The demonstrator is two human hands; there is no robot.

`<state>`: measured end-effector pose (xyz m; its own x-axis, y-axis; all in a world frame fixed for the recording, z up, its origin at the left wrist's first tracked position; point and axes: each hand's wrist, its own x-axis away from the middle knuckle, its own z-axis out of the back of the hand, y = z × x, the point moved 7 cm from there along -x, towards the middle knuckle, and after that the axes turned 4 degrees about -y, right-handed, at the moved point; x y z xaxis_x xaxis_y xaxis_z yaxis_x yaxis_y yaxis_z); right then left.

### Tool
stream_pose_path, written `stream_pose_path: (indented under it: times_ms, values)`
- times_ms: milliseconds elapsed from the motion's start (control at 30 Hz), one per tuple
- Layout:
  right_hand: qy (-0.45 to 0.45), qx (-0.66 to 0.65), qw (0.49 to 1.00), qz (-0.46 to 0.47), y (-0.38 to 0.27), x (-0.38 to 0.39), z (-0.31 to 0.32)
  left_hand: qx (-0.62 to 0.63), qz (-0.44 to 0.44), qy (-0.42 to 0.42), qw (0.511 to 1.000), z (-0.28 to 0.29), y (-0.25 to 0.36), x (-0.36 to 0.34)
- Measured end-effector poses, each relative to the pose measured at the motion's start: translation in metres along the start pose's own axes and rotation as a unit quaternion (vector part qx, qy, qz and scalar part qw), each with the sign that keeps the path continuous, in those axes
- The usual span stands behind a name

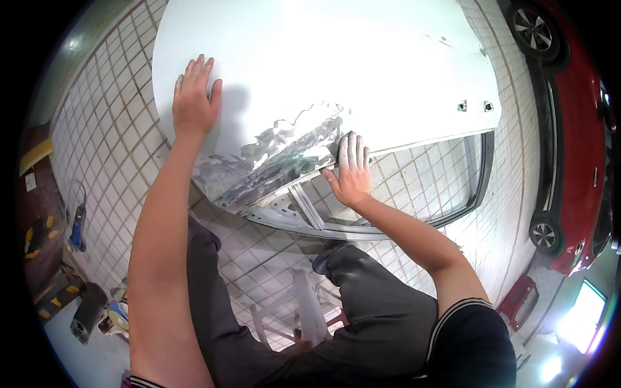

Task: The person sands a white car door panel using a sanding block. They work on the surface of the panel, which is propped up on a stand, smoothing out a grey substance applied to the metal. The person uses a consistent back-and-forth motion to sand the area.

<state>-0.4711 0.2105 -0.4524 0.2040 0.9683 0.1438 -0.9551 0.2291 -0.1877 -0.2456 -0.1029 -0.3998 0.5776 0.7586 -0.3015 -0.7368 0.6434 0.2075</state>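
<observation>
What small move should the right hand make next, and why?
Probably slide the right hand left across the shiny grey patch: a dark pad shows beneath it, near that patch's right edge, while the left hand is over the white door panel.

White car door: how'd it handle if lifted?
The car door is probably heavy and awkward, given its breadth. Its slim window frame may flex more than the panel. The smooth white surface could be slippery.

Under the white car door (323,71) there is a floor (116,132) of pale tiles; on it, at the right, stands a red car (579,142).
</observation>
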Motion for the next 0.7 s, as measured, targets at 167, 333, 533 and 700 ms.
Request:
stream_pose_path:
  times_ms: [167,333,533,700]
  values:
    - [0.177,-0.041,0.982,-0.058,0.018,-0.100,0.074,-0.003,-0.003,-0.007,1.000,0.003,0.002,-0.003]
    - [0.099,-0.009,0.995,0.003,0.020,-0.078,0.055,-0.027,-0.009,-0.019,0.999,0.000,-0.011,0.001]
    - [0.001,-0.037,0.999,0.008,0.011,0.012,-0.001,-0.013,-0.020,-0.002,1.000,-0.002,-0.001,0.000]
    - [0.212,-0.077,0.973,-0.046,0.039,-0.097,0.073,-0.010,-0.016,-0.011,1.000,0.001,0.000,-0.004]
